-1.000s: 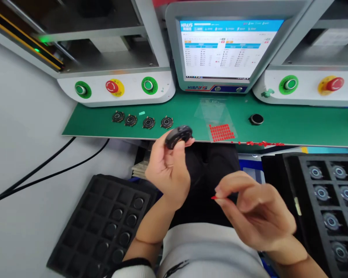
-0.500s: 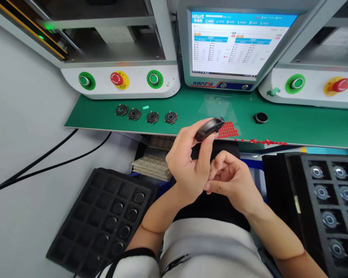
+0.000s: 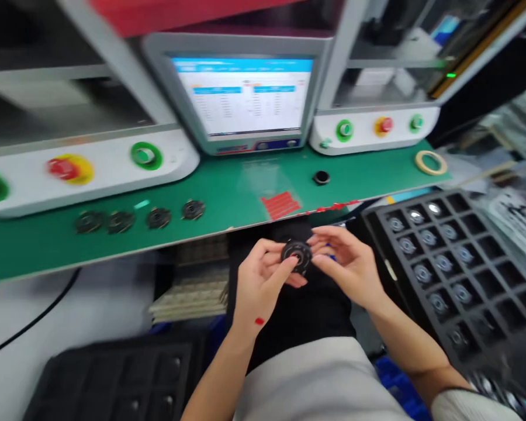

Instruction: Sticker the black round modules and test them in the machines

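My left hand (image 3: 263, 280) grips a round black watch case (image 3: 293, 252), thumb across its face and fingers behind it. The watch case faces up toward me with a ringed centre. A small red sticker (image 3: 259, 321) is on my left wrist. Close against the right rim of the case is my right hand (image 3: 346, 263), thumb and fingers apart and half curled; whether its fingertips touch the rim is hard to tell. Above the hands, a sheet of red stickers (image 3: 281, 205) lies on the green bench (image 3: 228, 199).
Several watch cases (image 3: 158, 217) lie along the bench at left, and a dark ring-shaped watch part (image 3: 321, 178) at right, near a tape roll (image 3: 431, 163). Behind stand a monitor (image 3: 245, 99) and button panels (image 3: 372, 130). Black compartment trays (image 3: 477, 257) flank me.
The view has swung right. My left hand has lowered the watch case from above the bench edge and turned its face up. My right hand has come beside it. The wrist sticker is now visible.
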Demonstrator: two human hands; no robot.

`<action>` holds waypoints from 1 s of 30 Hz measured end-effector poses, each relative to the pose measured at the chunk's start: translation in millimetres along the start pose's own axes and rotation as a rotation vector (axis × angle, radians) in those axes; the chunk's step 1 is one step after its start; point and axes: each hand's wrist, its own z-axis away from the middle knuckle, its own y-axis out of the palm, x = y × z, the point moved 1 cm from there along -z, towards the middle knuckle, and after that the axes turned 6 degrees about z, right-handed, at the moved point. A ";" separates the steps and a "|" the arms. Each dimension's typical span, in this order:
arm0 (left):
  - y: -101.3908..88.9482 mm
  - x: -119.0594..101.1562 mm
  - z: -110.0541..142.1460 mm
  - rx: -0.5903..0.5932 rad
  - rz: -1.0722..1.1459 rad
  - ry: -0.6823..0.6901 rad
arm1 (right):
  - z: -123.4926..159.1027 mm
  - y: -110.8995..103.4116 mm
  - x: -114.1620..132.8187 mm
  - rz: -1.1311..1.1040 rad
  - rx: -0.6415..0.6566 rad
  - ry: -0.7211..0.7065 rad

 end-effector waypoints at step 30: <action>13.3 51.5 -33.6 0.253 -0.421 -0.108 | 82.0 -283.2 -44.5 1.284 -0.812 0.414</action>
